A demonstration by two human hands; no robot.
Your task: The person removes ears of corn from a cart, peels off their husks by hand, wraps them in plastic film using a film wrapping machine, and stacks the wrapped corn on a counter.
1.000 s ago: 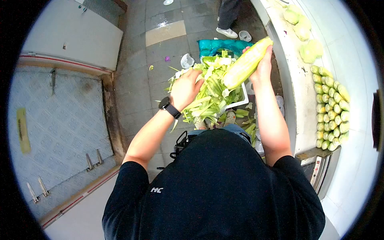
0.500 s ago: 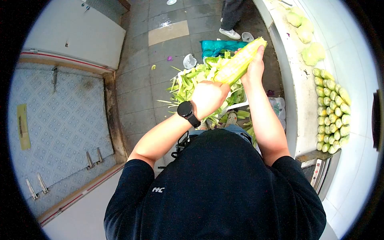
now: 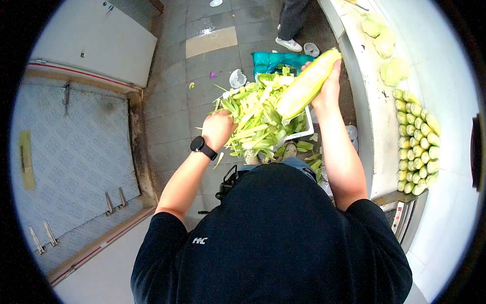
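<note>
My right hand [image 3: 328, 87] is wrapped around a large ear of corn [image 3: 306, 88], pale yellow-green in its inner husk. The ear tilts, tip up to the right, over the husk pile. My left hand [image 3: 218, 129], with a black watch on its wrist, is at the left edge of the loose green husks [image 3: 255, 114]. Its fingers curl down out of sight, so whether it holds a husk cannot be told. The husks heap over a white crate [image 3: 309, 126], whose right rim shows.
Several ears of corn [image 3: 417, 142] are stacked on the counter [image 3: 365, 66] to the right, with pale green round vegetables [image 3: 395, 71] beyond. A teal bag [image 3: 276, 61] lies behind the crate. Another person's leg [image 3: 293, 23] stands ahead. A white mesh cup [image 3: 238, 78] is on the tiles.
My left hand has left the lower end of the corn and moved left and down to the pile's edge. My right hand still holds the ear, nearly in place.
</note>
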